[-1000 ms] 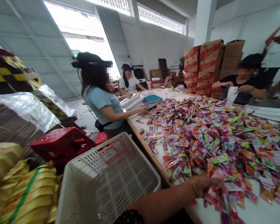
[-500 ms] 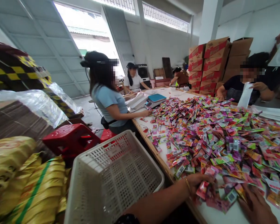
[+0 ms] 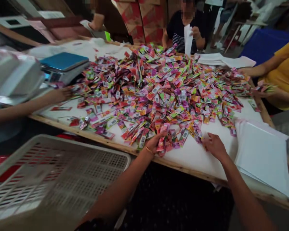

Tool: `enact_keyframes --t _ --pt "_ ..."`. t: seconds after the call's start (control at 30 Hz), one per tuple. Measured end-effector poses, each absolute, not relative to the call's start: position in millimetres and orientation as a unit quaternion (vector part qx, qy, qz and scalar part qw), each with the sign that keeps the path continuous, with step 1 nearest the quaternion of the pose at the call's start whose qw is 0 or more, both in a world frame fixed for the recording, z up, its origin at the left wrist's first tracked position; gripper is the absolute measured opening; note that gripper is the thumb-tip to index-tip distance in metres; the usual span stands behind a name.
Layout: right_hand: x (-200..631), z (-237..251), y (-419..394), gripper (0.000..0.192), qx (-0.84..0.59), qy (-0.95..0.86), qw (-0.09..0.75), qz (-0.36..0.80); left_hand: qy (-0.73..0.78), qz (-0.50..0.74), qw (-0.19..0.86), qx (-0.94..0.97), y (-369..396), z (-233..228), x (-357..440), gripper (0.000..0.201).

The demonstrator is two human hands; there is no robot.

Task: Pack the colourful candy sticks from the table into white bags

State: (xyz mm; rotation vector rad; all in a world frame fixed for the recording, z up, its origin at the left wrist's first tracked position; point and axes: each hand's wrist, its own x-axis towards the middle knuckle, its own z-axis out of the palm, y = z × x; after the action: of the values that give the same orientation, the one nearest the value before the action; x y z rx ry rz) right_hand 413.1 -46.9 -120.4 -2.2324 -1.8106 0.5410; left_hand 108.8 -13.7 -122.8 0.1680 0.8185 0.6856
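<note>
A broad heap of small, brightly printed packets (image 3: 156,86), some with barcodes, covers the middle of the table. At the heap's near edge, my left hand (image 3: 155,142) is closed round a few packets (image 3: 162,141), a bracelet on its wrist. My right hand (image 3: 215,146) is over the white tabletop to the right, its fingers apart and slightly bent. Its fingertips are close to a loose group of purple and orange packets (image 3: 194,132); whether they touch is unclear. No packet shows in its grasp.
A stack of white bags or sheets (image 3: 262,154) lies on the right. An empty plastic crate (image 3: 86,166) stands by the table's wooden edge (image 3: 183,166) at left. A blue-topped scale (image 3: 65,61) is further back. Co-workers' arms reach in from left (image 3: 26,104) and right (image 3: 260,69).
My view has swung right and down, bringing the white stack and a co-worker in yellow into sight. My right hand has moved away from my left, which still holds packets.
</note>
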Motion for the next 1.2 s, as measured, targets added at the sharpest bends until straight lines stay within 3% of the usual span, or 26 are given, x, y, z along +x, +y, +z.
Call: enact_keyframes --t 0.1,0.17,0.23,0.3,0.5,0.63,0.83,1.0,1.1,1.2 --pt "385 -118 -44 0.066 -0.75 -0.637 0.102 0.148 0.382 0.328 0.862 0.066 -15 -121 111 0.008" --pt "377 -119 -36 0.049 -0.749 -0.636 0.117 0.142 0.385 0.34 0.856 0.066 -15 -122 112 0.008" --pt "381 -118 -28 0.026 -0.765 -0.588 0.157 0.21 0.383 0.347 0.854 0.067 -15 -123 112 0.007" --pt "395 -115 -25 0.016 -0.778 -0.517 0.195 0.298 0.378 0.342 0.857 0.068 -15 -125 111 0.006" --pt "426 -99 -50 0.034 -0.702 -0.328 0.309 0.551 0.371 0.326 0.865 0.09 -15 -127 110 0.001" --pt "426 -92 -60 0.048 -0.664 -0.261 0.353 0.605 0.364 0.325 0.867 0.098 -15 -124 111 0.009" --pt "427 -100 -51 0.048 -0.704 -0.29 0.358 0.541 0.359 0.329 0.868 0.098 -15 -124 111 0.015" --pt "409 -111 -30 0.044 -0.813 -0.397 0.256 0.34 0.335 0.335 0.876 0.096 -15 -130 110 0.014" --pt "385 -115 -17 0.057 -0.835 -0.435 0.209 0.265 0.325 0.337 0.878 0.097 -15 -129 110 0.019" --pt "370 -116 -12 0.066 -0.837 -0.507 0.106 0.174 0.318 0.331 0.883 0.099 -16 -128 110 0.024"
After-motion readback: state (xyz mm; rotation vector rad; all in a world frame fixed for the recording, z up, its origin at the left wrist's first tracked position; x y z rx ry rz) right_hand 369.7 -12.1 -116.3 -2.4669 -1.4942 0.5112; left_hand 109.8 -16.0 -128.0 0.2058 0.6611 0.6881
